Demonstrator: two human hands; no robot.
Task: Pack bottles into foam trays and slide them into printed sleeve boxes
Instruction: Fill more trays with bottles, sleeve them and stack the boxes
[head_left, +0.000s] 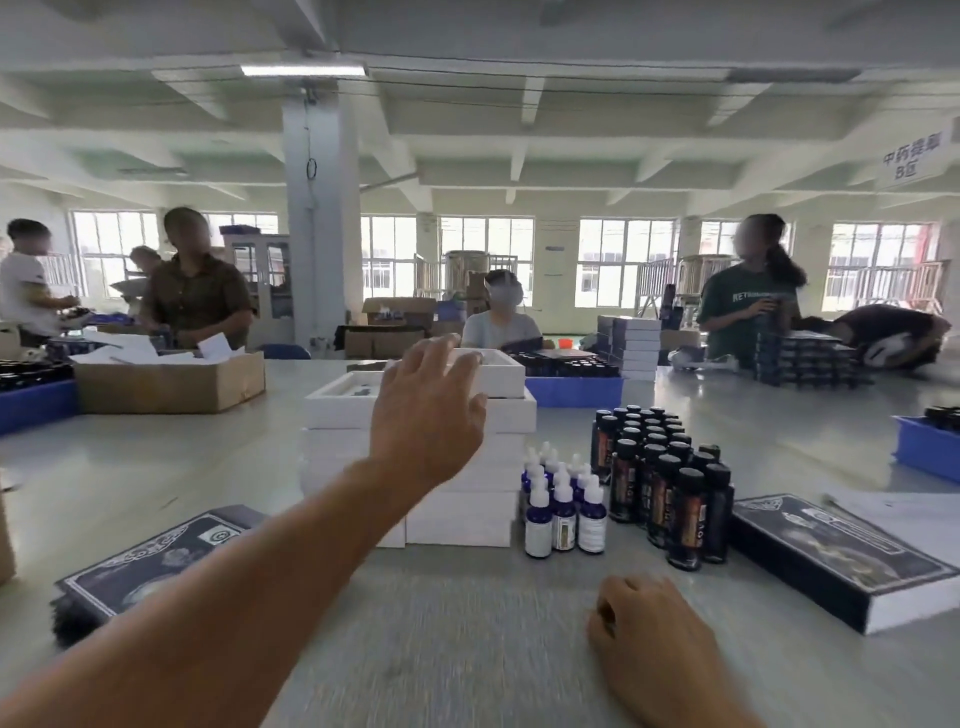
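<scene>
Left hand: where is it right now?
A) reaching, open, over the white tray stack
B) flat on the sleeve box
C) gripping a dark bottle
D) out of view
A: the left hand is spread open in front of the top of the white tray stack, holding nothing.

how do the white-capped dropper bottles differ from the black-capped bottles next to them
The dropper bottles are shorter, with pointed white tops, blue bodies and pale labels; the black-capped bottles are taller, with flat black caps, dark bodies and orange-toned labels. The dropper bottles form a small cluster, the black-capped bottles a much larger block. Both groups stand upright on the table, side by side, right of the stacked white foam trays, untouched by either hand.
</scene>
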